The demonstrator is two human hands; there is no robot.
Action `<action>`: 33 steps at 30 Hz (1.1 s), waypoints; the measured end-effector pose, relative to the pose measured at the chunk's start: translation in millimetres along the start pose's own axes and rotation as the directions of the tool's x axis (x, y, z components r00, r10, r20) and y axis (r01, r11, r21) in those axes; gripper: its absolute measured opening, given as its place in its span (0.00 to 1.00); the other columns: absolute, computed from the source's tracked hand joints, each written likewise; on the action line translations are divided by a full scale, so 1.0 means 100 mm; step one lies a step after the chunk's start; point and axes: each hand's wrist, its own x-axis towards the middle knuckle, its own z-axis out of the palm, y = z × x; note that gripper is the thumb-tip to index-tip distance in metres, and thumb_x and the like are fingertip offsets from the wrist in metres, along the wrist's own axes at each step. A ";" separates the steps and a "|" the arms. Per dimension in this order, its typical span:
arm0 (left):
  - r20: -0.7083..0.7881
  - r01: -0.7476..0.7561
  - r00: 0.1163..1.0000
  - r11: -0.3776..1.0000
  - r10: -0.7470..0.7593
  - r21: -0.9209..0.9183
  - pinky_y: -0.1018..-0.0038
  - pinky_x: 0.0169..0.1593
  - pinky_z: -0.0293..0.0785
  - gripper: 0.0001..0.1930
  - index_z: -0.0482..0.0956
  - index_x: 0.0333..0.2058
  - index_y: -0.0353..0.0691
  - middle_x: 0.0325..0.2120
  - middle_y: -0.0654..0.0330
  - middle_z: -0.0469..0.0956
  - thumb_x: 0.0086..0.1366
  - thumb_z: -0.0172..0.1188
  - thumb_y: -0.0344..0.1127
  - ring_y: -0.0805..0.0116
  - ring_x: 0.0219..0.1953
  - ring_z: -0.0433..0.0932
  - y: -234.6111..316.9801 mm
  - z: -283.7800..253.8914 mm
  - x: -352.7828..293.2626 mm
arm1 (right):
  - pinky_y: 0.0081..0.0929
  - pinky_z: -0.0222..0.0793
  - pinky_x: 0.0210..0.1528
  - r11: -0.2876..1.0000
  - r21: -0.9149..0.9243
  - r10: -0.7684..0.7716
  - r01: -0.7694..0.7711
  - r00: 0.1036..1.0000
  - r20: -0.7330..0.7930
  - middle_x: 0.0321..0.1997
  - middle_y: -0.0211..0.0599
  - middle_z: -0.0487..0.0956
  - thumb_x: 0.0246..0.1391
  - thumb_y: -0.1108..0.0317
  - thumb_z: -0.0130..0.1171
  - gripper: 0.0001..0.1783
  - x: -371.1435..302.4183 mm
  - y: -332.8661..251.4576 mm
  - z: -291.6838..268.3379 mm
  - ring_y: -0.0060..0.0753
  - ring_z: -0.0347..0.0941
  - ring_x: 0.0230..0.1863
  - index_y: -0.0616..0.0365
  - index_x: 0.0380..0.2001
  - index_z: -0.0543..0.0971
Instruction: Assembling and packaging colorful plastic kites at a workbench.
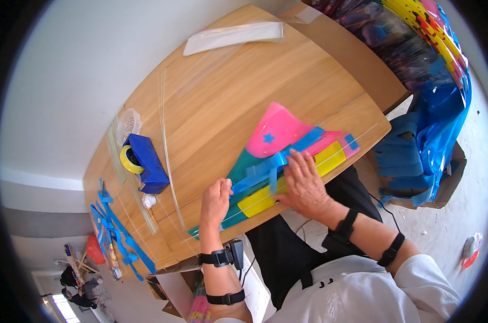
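A glossy sheet (279,124) in pink, teal and yellow, with a blue star on it, lies along the near right edge of the table. Across it runs a blue strip (261,169), with a loose end hanging by my right hand. A thin pale rod (366,131) follows the sheet's near edge. My left hand (216,202) is closed at the strip's left end, its fingertips partly hidden. Palm down, my right hand (307,185) lies on the sheet with its fingers stretched out over the strip, slightly blurred.
A blue tape dispenser (151,164) with yellow tape stands left on the wooden table (222,107), near thin rods (166,140) and a clear dish (128,125). Blue strips (126,245) hang at the left edge. A clear plastic packet (236,37) lies far off. Blue sheets (411,156) fill a carton at right.
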 end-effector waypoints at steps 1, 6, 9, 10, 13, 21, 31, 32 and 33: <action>-0.006 -0.012 1.000 1.000 0.012 0.014 0.66 0.38 0.72 0.22 0.78 0.36 0.31 0.28 0.50 0.79 0.73 0.47 0.48 0.58 0.32 0.78 0.01 0.04 -0.01 | 0.51 0.40 0.74 0.998 -0.057 0.014 -0.013 1.000 0.016 0.62 0.50 0.68 0.47 0.38 0.62 0.44 -0.03 0.12 -0.06 0.51 0.52 0.71 0.70 0.52 0.74; -0.112 -0.183 0.973 0.968 0.204 0.175 0.57 0.45 0.69 0.18 0.76 0.43 0.33 0.35 0.49 0.78 0.62 0.63 0.42 0.49 0.42 0.74 0.02 0.15 -0.26 | 0.48 0.43 0.73 0.999 0.010 0.043 -0.044 0.999 0.014 0.64 0.50 0.65 0.40 0.38 0.67 0.49 -0.09 0.55 -0.22 0.51 0.53 0.70 0.69 0.55 0.71; -0.070 -0.260 0.953 0.912 0.296 0.317 0.55 0.51 0.69 0.28 0.73 0.49 0.33 0.43 0.45 0.75 0.57 0.68 0.45 0.45 0.47 0.71 0.12 0.15 -0.43 | 0.49 0.47 0.72 0.996 0.087 -0.004 0.001 0.999 0.037 0.63 0.52 0.63 0.28 0.41 0.75 0.55 -0.12 0.76 -0.35 0.54 0.54 0.69 0.70 0.55 0.70; -0.049 -0.287 0.944 0.886 0.326 0.363 0.54 0.53 0.68 0.31 0.72 0.51 0.32 0.45 0.44 0.74 0.55 0.69 0.46 0.44 0.49 0.70 0.17 0.15 -0.49 | 0.47 0.47 0.72 0.999 0.054 0.003 -0.006 0.999 0.051 0.63 0.51 0.64 0.29 0.41 0.74 0.54 -0.12 0.81 -0.39 0.53 0.55 0.68 0.70 0.55 0.70; 0.007 -0.255 0.959 0.849 0.284 0.463 0.52 0.61 0.64 0.38 0.68 0.56 0.32 0.50 0.43 0.71 0.50 0.72 0.46 0.41 0.54 0.68 0.24 0.18 -0.63 | 0.43 0.52 0.69 1.000 -0.018 -0.004 0.005 0.997 0.076 0.61 0.50 0.66 0.35 0.47 0.72 0.48 -0.08 0.99 -0.52 0.49 0.59 0.65 0.68 0.56 0.72; -0.003 -0.315 0.934 0.826 0.358 0.468 0.60 0.58 0.69 0.22 0.76 0.49 0.34 0.48 0.48 0.76 0.54 0.65 0.31 0.49 0.53 0.72 0.06 0.16 -0.62 | 0.40 0.57 0.61 0.951 -0.140 -0.261 0.277 0.958 0.118 0.57 0.43 0.71 0.46 0.61 0.66 0.24 0.10 1.25 -0.64 0.41 0.62 0.62 0.61 0.46 0.79; 0.003 -0.012 1.000 0.993 0.011 0.116 0.63 0.44 0.74 0.10 0.80 0.38 0.33 0.35 0.49 0.79 0.56 0.63 0.27 0.50 0.39 0.78 0.05 -0.08 -0.04 | 0.41 0.70 0.37 0.960 0.252 0.048 -0.124 0.956 0.288 0.28 0.44 0.80 0.52 0.57 0.62 0.13 0.69 1.46 -0.53 0.48 0.77 0.36 0.57 0.31 0.84; -0.036 -0.065 0.997 0.980 0.073 0.188 0.63 0.44 0.73 0.10 0.79 0.37 0.33 0.34 0.50 0.78 0.55 0.64 0.26 0.50 0.39 0.77 0.05 -0.04 -0.03 | 0.42 0.71 0.38 0.967 0.209 0.073 -0.144 0.947 0.314 0.29 0.45 0.81 0.51 0.58 0.62 0.13 0.73 1.44 -0.51 0.49 0.78 0.36 0.57 0.30 0.84; -0.071 -0.115 0.988 0.959 0.137 0.261 0.62 0.44 0.73 0.11 0.78 0.37 0.34 0.34 0.51 0.77 0.54 0.64 0.26 0.51 0.39 0.77 0.05 0.00 -0.04 | 0.42 0.72 0.38 0.973 0.165 0.100 -0.164 0.936 0.338 0.29 0.45 0.81 0.51 0.58 0.62 0.13 0.77 1.43 -0.48 0.49 0.78 0.37 0.57 0.30 0.84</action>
